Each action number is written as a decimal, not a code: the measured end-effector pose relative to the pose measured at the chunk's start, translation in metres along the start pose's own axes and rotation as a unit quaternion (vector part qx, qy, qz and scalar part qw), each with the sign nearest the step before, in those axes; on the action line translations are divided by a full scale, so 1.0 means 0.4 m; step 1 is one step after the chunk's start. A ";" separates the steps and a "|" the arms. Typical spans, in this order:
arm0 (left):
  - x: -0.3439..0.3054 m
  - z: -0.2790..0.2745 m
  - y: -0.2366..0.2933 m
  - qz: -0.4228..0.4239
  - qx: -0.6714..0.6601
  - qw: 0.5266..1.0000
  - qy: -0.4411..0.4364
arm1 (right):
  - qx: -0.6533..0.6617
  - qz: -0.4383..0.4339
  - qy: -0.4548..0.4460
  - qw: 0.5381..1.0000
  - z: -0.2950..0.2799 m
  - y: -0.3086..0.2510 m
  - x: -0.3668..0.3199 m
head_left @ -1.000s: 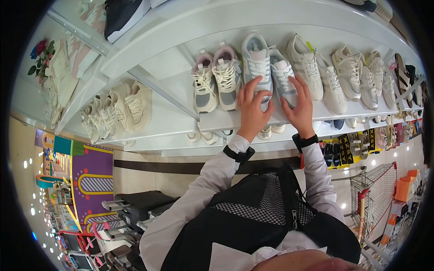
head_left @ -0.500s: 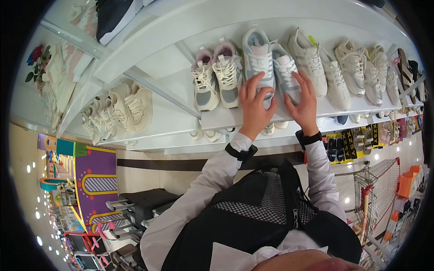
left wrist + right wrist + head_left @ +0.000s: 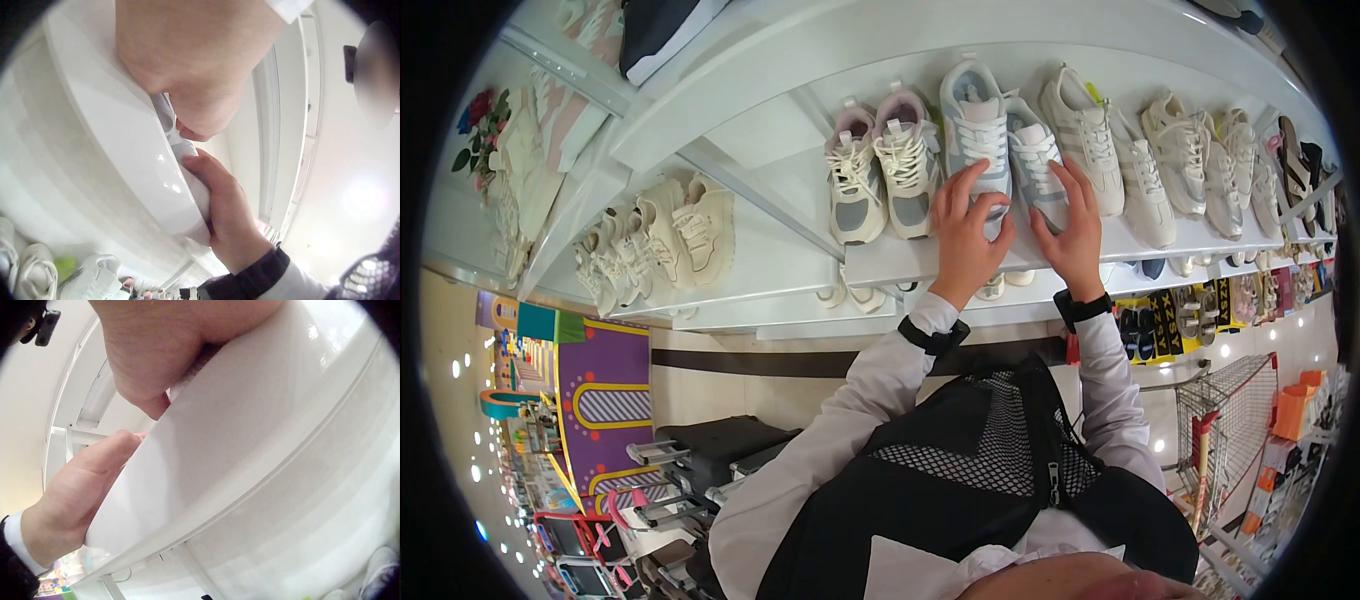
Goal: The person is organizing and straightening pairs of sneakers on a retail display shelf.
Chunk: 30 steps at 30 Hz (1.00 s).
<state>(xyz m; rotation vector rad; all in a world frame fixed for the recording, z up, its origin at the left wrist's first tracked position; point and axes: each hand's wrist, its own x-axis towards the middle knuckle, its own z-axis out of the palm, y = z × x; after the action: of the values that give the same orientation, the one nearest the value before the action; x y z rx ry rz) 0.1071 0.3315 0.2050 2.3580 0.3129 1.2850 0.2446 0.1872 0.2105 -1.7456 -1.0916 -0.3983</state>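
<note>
A pair of grey-and-white lace-up sneakers stands on the white shelf [image 3: 900, 262] in the head view, toes toward the shelf's front edge. My left hand [image 3: 970, 245] holds the toe of the left sneaker [image 3: 978, 125], its fingers over the upper and its thumb on the inner side. Around the toe of the right sneaker [image 3: 1034, 150] curl the fingers and thumb of my right hand [image 3: 1076, 238]. Both wrist views show the hands close together at the shelf edge; there the left hand [image 3: 187, 69] and right hand [image 3: 156, 350] largely cover the shoes.
Cream sneakers with grey toes [image 3: 882, 170] stand left of the pair, white sneakers [image 3: 1090, 150] to the right. More cream shoes [image 3: 665, 235] sit on the left shelf section. Behind are a shopping cart [image 3: 1230, 430] and a purple play structure [image 3: 605, 400].
The head view has shifted slightly. Both hands keep their hold on the sneakers' toes, and the shoes stay side by side on the shelf.
</note>
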 end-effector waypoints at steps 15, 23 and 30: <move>-0.007 0.005 0.008 0.002 0.011 1.000 0.000 | 0.000 -0.002 0.003 1.000 -0.003 0.002 -0.001; -0.011 0.008 0.014 0.002 0.002 1.000 0.011 | 0.023 -0.036 0.032 0.999 -0.015 0.014 -0.005; -0.008 0.012 0.001 0.054 0.020 0.998 0.028 | 0.023 -0.029 0.073 0.997 -0.059 -0.002 -0.030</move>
<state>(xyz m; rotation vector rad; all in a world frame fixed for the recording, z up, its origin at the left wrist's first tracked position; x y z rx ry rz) 0.1096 0.3286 0.2006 2.4050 0.2327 1.4102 0.2425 0.1609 0.2132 -1.6205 -1.0393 -0.5241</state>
